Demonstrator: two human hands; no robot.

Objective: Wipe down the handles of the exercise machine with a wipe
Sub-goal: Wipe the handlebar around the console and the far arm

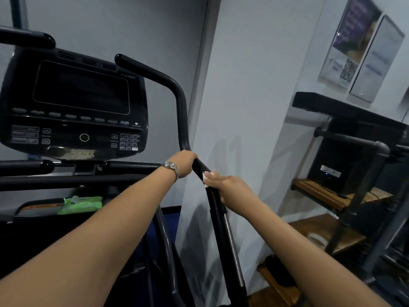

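The room is dim and bluish, and the black machine (73, 103) at 10 o'clock is so dark that its parts are hard to tell apart. Soft grey shadows of the arms and bar fall on the pale wall (243, 85) near the middle. The posters (358, 49) at 2 o'clock look blurry and shiny, and straight lines bend near the edges.

This is a gym or fitness room. A cardio exercise machine (93, 173) fills the left side, with a dark console (75, 103) of buttons and a screen and long black handles (177, 96). Framed posters (363, 47) hang on the pale wall above a pipe-and-wood shelf (340, 196) holding electronics.
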